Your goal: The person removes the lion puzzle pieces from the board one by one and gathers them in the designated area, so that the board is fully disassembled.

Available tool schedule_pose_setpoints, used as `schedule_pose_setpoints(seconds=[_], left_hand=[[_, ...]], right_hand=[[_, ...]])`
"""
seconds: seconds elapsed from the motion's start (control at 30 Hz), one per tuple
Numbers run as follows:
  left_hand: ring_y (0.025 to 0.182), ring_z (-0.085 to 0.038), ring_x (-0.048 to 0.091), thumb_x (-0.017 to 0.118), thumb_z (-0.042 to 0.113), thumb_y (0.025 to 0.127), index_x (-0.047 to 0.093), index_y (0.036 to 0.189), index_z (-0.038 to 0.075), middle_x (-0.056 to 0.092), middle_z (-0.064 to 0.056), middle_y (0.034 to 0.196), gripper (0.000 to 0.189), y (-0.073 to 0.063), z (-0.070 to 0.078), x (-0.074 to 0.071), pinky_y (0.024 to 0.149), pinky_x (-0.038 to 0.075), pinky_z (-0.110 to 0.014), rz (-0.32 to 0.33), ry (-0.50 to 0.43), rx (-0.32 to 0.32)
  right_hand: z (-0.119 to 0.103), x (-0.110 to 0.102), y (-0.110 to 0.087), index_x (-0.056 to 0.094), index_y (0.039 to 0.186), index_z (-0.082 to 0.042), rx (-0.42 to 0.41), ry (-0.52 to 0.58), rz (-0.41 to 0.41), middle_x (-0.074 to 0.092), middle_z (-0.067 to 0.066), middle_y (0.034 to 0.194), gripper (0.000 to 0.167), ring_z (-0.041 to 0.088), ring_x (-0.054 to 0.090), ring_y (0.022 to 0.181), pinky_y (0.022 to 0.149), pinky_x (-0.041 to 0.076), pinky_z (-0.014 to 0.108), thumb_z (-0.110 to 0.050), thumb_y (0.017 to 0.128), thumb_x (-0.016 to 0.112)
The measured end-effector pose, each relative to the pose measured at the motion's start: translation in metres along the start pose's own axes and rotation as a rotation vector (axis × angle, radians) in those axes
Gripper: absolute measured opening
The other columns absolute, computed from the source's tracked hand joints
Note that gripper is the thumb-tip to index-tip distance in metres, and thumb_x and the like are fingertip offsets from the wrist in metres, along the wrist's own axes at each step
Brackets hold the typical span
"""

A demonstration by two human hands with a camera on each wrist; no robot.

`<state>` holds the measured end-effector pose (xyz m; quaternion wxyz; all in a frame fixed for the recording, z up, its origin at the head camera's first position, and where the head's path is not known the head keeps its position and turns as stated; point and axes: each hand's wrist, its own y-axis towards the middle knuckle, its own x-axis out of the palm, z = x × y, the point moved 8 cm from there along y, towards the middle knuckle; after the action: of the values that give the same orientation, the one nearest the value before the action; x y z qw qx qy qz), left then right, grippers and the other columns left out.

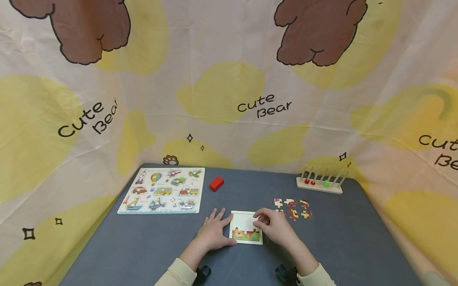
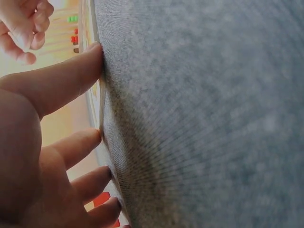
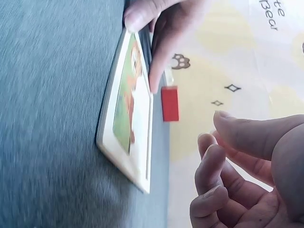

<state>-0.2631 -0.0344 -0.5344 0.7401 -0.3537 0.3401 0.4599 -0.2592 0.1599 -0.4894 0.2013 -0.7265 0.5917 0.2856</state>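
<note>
Left hand point(image 1: 213, 233) touches tray point(image 1: 244, 219) — pieces point(image 1: 247, 236) along its near side; right hand point(image 1: 277, 226) hovers.

Play area, bear-print backdrop point(image 1: 214, 47), picture board point(image 1: 148, 186)

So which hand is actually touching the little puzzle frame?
The left hand: its thumb and index finger touch the puzzle frame along its left side. The right hand is raised clear of it, fingers loosely curled.

picture board point(image 1: 146, 200) left of puzzle frame point(image 1: 244, 220), loose pieces point(image 1: 293, 214) right
</note>
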Motion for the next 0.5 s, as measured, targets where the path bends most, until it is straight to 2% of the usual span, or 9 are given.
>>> schedule_pose_setpoints(seconds=[0.23,0.5], left_hand=[[0.154,-0.043,0.018,0.085,0.05,0.076,0.05,0.151,0.021,0.034,-0.013,0.163,0.088,0.0,-0.002,-0.001,0.12,0.022,-0.064,0.0,0.009,0.003],[0.154,-0.043,0.018,0.086,0.048,0.075,0.051,0.15,0.019,0.034,-0.014,0.163,0.088,-0.003,0.002,-0.004,0.119,0.022,-0.064,0.003,0.001,0.019]], right_hand=[[-0.013,0.021,0.001,0.072,0.105,-0.01,-0.036,0.019,-0.09,0.065,-0.006,0.081,0.018,0.009,0.056,0.067,0.058,0.047,0.022,-0.019,0.091,0.076],[-0.019,0.052,0.002,0.07,0.107,-0.008,-0.079,0.06,-0.173,0.07,-0.003,0.079,0.017,0.007,0.059,0.06,0.052,0.048,0.023,-0.017,0.093,0.073]])
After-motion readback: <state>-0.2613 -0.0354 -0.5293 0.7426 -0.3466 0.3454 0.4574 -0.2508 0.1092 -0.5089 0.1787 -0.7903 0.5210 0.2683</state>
